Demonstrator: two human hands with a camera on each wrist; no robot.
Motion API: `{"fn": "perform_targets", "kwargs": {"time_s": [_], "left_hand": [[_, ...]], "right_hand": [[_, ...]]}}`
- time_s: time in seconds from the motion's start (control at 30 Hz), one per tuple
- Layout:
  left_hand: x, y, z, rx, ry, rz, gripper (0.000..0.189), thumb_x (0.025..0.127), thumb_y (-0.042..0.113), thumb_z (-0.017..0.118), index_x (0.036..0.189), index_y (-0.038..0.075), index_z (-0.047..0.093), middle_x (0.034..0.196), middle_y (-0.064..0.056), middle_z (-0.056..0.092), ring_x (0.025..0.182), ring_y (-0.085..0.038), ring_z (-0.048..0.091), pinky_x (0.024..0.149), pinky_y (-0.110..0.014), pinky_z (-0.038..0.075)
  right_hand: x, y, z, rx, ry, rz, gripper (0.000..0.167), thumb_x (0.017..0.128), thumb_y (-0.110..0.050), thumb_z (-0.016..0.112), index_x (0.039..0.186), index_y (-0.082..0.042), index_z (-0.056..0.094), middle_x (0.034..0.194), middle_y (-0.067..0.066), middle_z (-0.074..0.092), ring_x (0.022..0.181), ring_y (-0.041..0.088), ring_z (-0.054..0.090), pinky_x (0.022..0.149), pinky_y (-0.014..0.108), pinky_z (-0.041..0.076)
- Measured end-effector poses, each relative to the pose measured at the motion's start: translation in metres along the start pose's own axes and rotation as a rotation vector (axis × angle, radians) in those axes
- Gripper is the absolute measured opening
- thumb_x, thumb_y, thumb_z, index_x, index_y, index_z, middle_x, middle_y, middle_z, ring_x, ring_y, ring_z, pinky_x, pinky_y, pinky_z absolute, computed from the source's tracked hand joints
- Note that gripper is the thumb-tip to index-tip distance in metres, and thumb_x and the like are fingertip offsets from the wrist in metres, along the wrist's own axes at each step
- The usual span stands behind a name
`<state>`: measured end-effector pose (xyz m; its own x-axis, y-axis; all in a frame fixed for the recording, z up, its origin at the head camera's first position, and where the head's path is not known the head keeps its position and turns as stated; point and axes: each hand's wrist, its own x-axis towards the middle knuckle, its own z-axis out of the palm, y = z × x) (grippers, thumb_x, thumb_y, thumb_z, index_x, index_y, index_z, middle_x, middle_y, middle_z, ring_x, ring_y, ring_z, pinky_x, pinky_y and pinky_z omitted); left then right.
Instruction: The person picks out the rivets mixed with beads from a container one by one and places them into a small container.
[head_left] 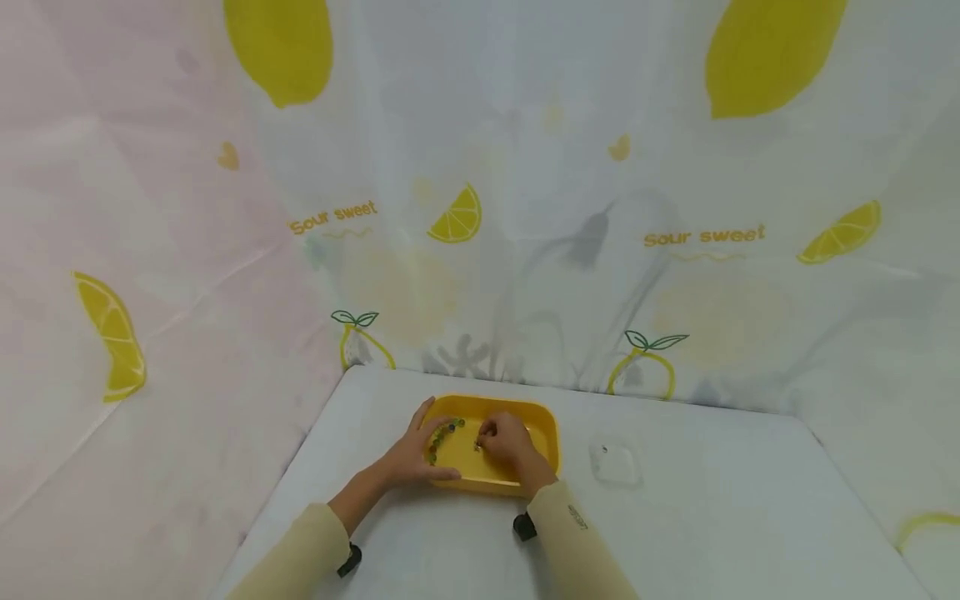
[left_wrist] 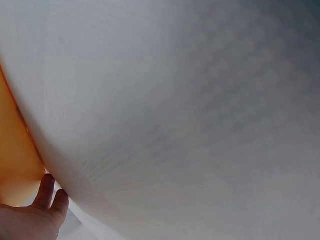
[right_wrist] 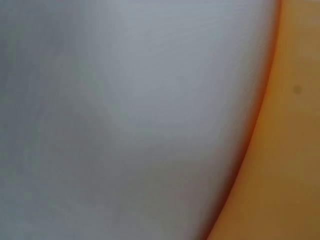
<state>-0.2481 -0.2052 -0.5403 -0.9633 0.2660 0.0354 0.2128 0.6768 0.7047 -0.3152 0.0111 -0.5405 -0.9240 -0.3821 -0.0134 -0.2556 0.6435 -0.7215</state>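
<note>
A yellow tray (head_left: 491, 483) stands on the white table, its shallow inside turned up. Along its left side lies a curved row of small round marbles (head_left: 433, 446), green, red and blue. My left hand (head_left: 408, 454) is spread at the tray's near left corner, thumb along the front rim and fingers along the left side. The left wrist view shows fingers (left_wrist: 46, 192) against the tray's outer wall. My right hand (head_left: 506, 437) reaches inside, its fingers curled and fingertips pinched at a small marble (head_left: 477, 447) near the middle. Its palm hides part of the floor.
To the right of the tray lies a clear plastic piece (head_left: 617, 464) with a small dark spot. Behind the white table (head_left: 712, 500) hangs a pale cloth (head_left: 525, 275) printed with lemons. Dark wrist cameras (head_left: 524, 526) sit at both sleeves.
</note>
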Motion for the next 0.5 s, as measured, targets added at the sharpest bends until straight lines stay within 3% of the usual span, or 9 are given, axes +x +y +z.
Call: {"fn": "perform_targets", "kwargs": {"time_s": [0.17, 0.5], "left_hand": [[-0.006, 0.001, 0.008, -0.004, -0.024, -0.019, 0.094, 0.071, 0.056, 0.082, 0.149, 0.021, 0.041, 0.167, -0.008, -0.004, 0.147, -0.042, 0.026, 0.110, -0.064, 0.034], [0.005, 0.000, -0.003, 0.014, 0.005, -0.005, 0.094, 0.070, 0.057, 0.083, 0.147, 0.023, 0.042, 0.167, -0.008, -0.003, 0.146, -0.042, 0.027, 0.110, -0.064, 0.034]], "right_hand": [[-0.010, 0.007, 0.005, 0.000, -0.001, 0.015, 0.005, 0.088, -0.009, 0.072, 0.083, -0.008, 0.072, 0.080, 0.002, 0.065, 0.070, 0.015, 0.054, 0.065, 0.031, 0.049], [0.003, -0.001, -0.003, -0.013, 0.012, -0.019, 0.006, 0.088, -0.009, 0.071, 0.082, -0.010, 0.071, 0.079, 0.001, 0.065, 0.069, 0.014, 0.054, 0.066, 0.030, 0.049]]}}
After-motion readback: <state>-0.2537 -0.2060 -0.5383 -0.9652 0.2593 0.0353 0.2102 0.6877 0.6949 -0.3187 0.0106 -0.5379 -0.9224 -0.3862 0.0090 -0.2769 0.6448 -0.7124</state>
